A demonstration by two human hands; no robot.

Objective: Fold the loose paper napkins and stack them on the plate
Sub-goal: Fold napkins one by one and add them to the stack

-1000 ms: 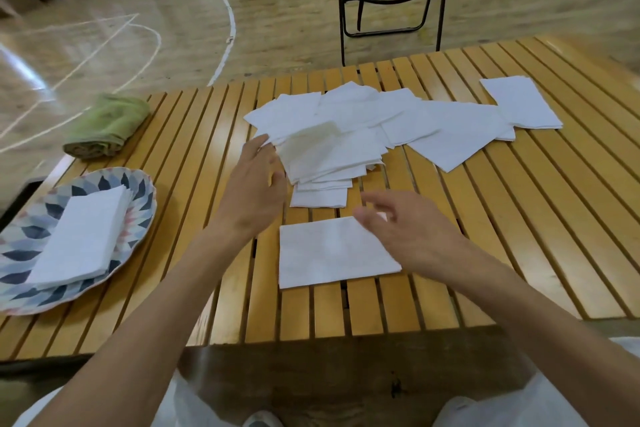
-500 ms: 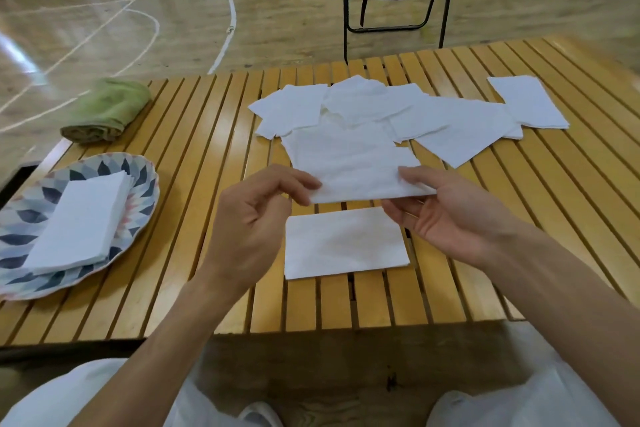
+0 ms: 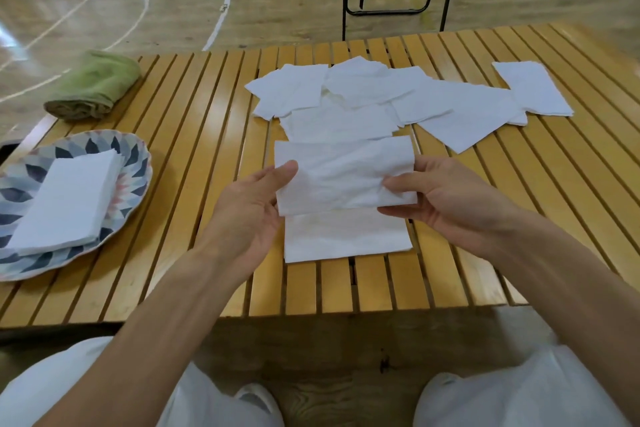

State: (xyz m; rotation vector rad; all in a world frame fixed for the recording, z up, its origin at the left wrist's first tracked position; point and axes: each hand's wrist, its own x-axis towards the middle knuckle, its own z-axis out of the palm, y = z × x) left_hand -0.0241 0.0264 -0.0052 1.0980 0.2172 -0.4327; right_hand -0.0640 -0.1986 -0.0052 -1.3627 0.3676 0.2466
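We judge the task to be partly complete. A stack of folded napkins [image 3: 65, 201] already lies on the plate [image 3: 138, 163] at the left of the bench [image 3: 194, 156]. One folded napkin [image 3: 346, 236] lies flat on the slats near us and has not yet reached the plate. A spread of loose napkins [image 3: 398, 97] remains unfolded at the far middle of the bench, so we estimate that most of the folding is still ahead.

We hold the current napkin [image 3: 343, 173] just above the bench, over the folded one. The left hand [image 3: 249, 204] pinches its left edge, thumb on top and the other fingers [image 3: 273, 211] curled beneath. The right hand [image 3: 446, 198] pinches the right edge in the same manner, thumb over the sheet. Both sets of fingers are closed on the paper. The sheet appears doubled over, though we cannot tell whether its crease is pressed.
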